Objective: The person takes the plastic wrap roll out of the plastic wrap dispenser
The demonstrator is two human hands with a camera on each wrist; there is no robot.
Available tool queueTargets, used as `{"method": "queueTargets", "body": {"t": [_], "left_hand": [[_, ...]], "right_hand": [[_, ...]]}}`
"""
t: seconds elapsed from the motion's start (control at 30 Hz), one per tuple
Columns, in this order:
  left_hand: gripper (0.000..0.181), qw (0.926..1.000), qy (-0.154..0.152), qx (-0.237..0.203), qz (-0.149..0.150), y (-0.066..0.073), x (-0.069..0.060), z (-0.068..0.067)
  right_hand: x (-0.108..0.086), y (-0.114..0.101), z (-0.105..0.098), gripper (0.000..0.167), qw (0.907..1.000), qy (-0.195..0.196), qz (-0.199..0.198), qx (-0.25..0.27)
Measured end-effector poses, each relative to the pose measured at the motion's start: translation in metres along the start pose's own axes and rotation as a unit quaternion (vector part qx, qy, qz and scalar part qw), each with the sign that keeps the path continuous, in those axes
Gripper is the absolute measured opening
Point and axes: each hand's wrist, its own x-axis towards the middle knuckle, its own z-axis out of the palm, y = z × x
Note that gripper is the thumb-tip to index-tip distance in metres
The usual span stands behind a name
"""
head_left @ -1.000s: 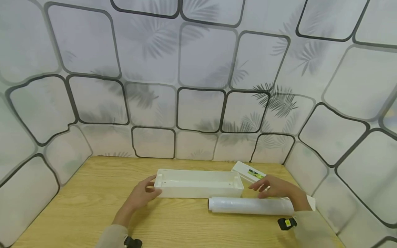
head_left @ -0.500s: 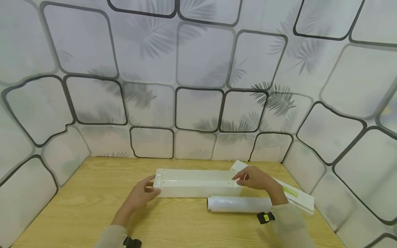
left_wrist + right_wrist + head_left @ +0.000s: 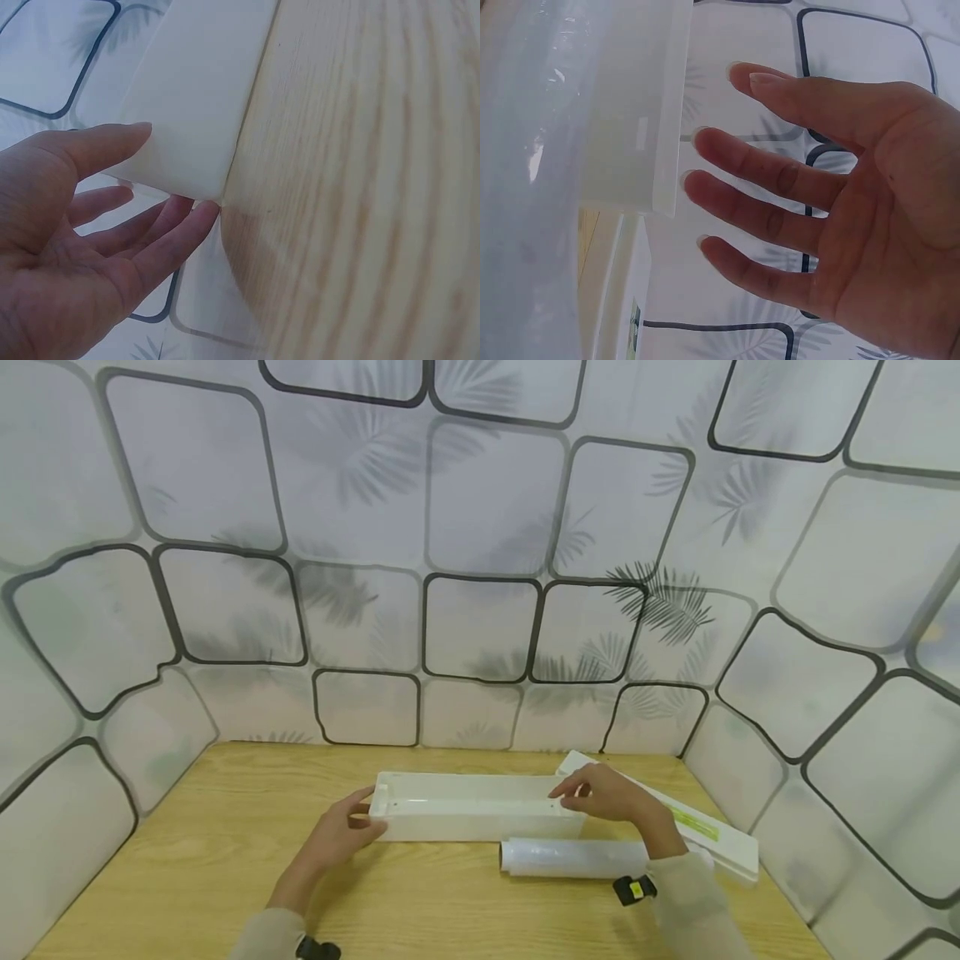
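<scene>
A long white open-topped plastic box point(image 3: 472, 825) sits on the wooden table. My left hand point(image 3: 335, 833) is at its left end; in the left wrist view, the fingertips of the left hand point(image 3: 112, 217) meet the end near the table and the thumb lies over the front side. Fingers loosely bent, my right hand point(image 3: 603, 792) hovers over the box's right end, holding nothing. The right wrist view shows the right hand point(image 3: 840, 195) apart from the box's rim point(image 3: 671, 112). In front of the box lies a roll of clear plastic wrap point(image 3: 573, 857), partly behind the right forearm.
A long white lid-like piece point(image 3: 720, 839) with a green label lies slantwise behind the roll, partly covered by the right hand and arm. Patterned wall covering point(image 3: 480, 627) rises behind the wooden table point(image 3: 420, 910) and at both sides.
My right hand has moved left, from above the roll and the white piece to over the box's right end. The left hand stays at the box's left end.
</scene>
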Motion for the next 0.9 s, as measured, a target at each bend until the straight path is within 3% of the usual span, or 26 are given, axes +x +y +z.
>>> {"method": "queueTargets", "body": {"t": [0.27,0.53,0.67,0.9], "left_hand": [[0.073,0.9997,-0.014,0.018,0.000,0.005,0.002,-0.003],[0.083,0.9988,-0.037,0.028,-0.016,0.007,0.002,-0.010],[0.077,0.9970,-0.031,0.071,-0.003,0.015,0.000,-0.017],[0.068,0.9894,-0.037,0.132,0.047,0.035,0.005,-0.024]], "right_hand": [[0.003,0.003,-0.002,0.019,0.9989,0.039,-0.002,-0.025],[0.006,-0.001,0.003,0.029,0.9928,0.111,0.002,-0.046],[0.010,-0.009,0.007,0.043,0.9817,0.158,0.029,-0.101],[0.022,-0.026,0.017,0.058,0.9505,0.211,0.123,-0.192]]}}
